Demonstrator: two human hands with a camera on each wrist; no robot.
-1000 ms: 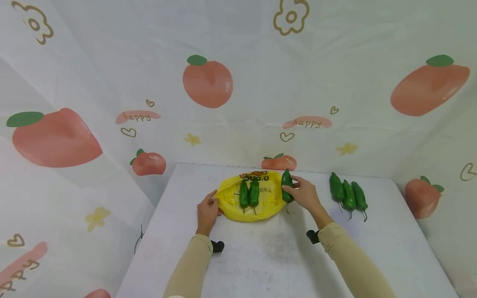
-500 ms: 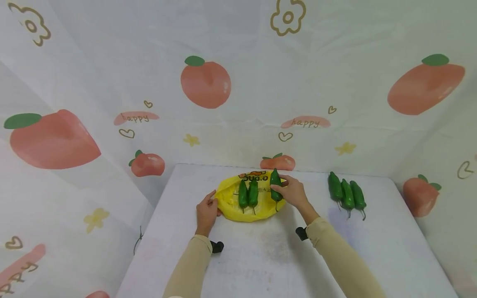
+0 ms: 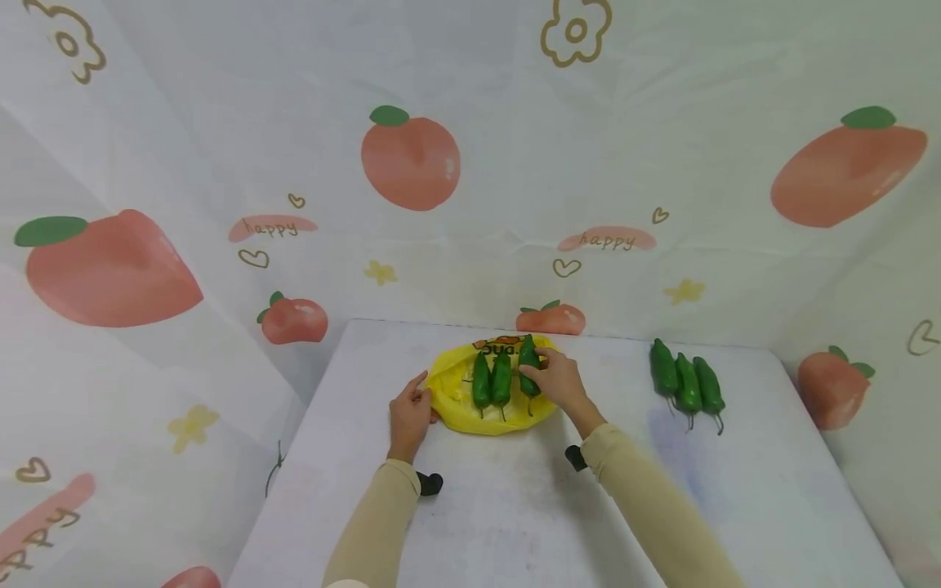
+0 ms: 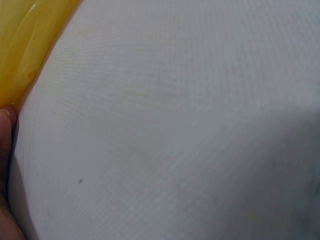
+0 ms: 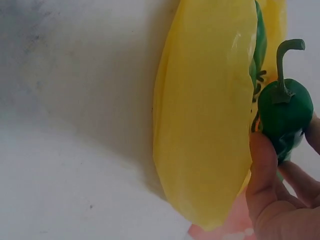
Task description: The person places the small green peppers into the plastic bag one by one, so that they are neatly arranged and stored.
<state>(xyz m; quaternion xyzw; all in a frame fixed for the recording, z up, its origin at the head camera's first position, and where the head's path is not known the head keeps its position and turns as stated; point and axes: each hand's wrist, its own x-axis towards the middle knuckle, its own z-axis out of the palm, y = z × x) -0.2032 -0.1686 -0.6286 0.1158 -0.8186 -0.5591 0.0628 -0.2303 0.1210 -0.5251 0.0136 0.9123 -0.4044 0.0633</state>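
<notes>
A yellow plastic bag [image 3: 456,415] lies open at the back of the white table, its side wall standing up in the right wrist view. Inside it two green peppers [image 3: 481,382] lie side by side. My right hand [image 3: 559,379] holds a third green pepper [image 5: 286,107] between thumb and fingers, over the bag's right part, stem towards me. At the bag's left edge, my left hand [image 3: 410,418] pinches the yellow plastic; the left wrist view catches only its thumb [image 4: 6,125] against the bag. Its other fingers are mostly hidden.
Several more green peppers [image 3: 688,384] lie in a row on the right of the table [image 3: 500,523]. A white cloth printed with fruit [image 3: 470,278] hangs behind and at both sides. Dark wrist cameras [image 3: 430,483] stick out under the sleeves.
My right hand has moved left with the pepper, from the bag's right edge to over its inside, nearer the two peppers there. The left hand has stayed at the bag's left edge.
</notes>
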